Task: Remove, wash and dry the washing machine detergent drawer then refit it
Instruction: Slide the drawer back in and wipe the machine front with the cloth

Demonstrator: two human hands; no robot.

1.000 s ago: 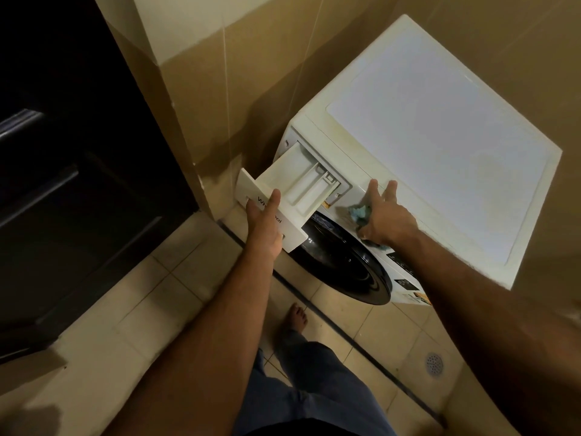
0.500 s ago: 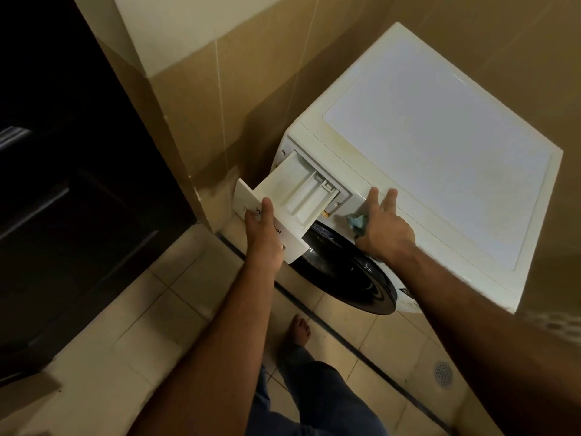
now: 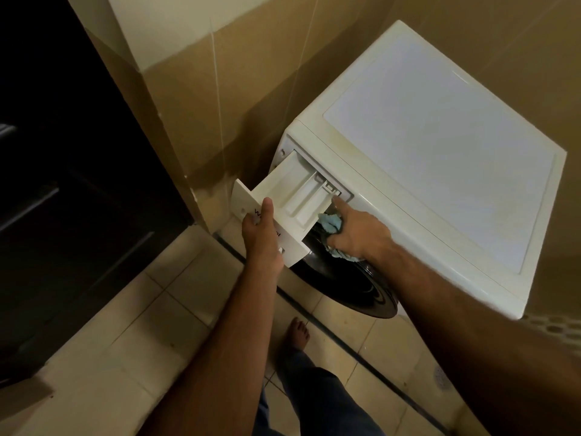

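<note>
A white detergent drawer (image 3: 292, 190) sticks far out of the top left corner of the white washing machine (image 3: 440, 146). Its compartments face up. My left hand (image 3: 262, 240) grips the drawer's front panel, thumb on the top edge. My right hand (image 3: 358, 231) holds a light blue cloth (image 3: 330, 223) bunched in its palm. Its index finger points at the back right corner of the drawer, where it enters the machine.
The dark round door (image 3: 349, 284) of the machine lies below the drawer. A tiled wall corner (image 3: 201, 121) stands close on the left, with a dark doorway (image 3: 63, 152) beyond it. My bare foot (image 3: 297, 335) rests on the tiled floor, and a floor drain (image 3: 440, 377) sits at the right.
My right hand has left the machine's top front edge and moved left to the drawer, with its index finger now stretched out. The drawer and my left hand have stayed about where they were.
</note>
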